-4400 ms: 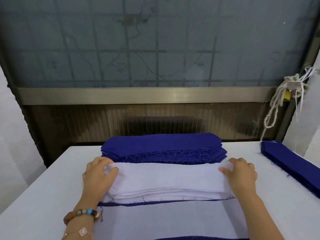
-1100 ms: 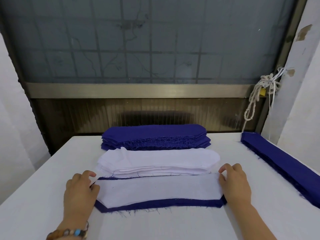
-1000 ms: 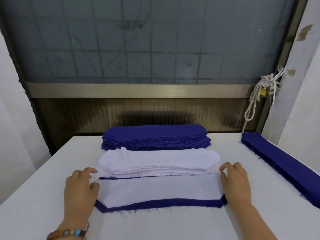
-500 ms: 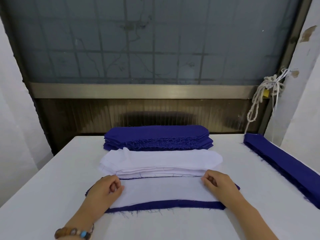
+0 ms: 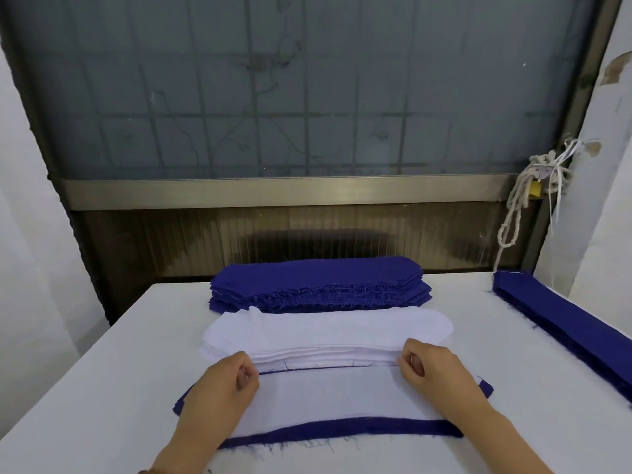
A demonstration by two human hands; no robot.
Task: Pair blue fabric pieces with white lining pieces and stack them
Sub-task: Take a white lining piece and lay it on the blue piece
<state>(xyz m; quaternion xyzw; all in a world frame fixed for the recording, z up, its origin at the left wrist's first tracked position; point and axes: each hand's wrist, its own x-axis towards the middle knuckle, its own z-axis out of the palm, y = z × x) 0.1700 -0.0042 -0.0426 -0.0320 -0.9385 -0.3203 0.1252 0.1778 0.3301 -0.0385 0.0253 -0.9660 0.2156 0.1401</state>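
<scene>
a: where do the hands sit from your feed?

b: i see both low and near me, on the flat white lining piece (image 5: 328,395) that lies on the dark blue fabric piece (image 5: 342,427). the blue shows as a band along the near edge and as corners at each end. my left hand (image 5: 219,391) is on the lining's left end, the right hand (image 5: 434,371) on its right end.

a: are they gripping anything?

b: both are curled, thumb against bent fingers, pinching at the far edge of that lining piece. whether the blue layer below is caught in the pinch too, i cannot tell.

a: and the supply piles?

b: just beyond the knuckles is the stack of white rounded lining pieces (image 5: 328,333); its near edge touches or nearly touches the fingertips of both hands. behind it, against the window (image 5: 307,97), is the stack of dark blue frayed-edge fabric pieces (image 5: 318,285). a long pile of dark blue fabric strips (image 5: 564,323) runs along the right side of the white table (image 5: 102,388), well apart from the right hand.

a: anything else?

b: 1 bundle of pale rope (image 5: 526,200) hangs at the window frame's right.
</scene>
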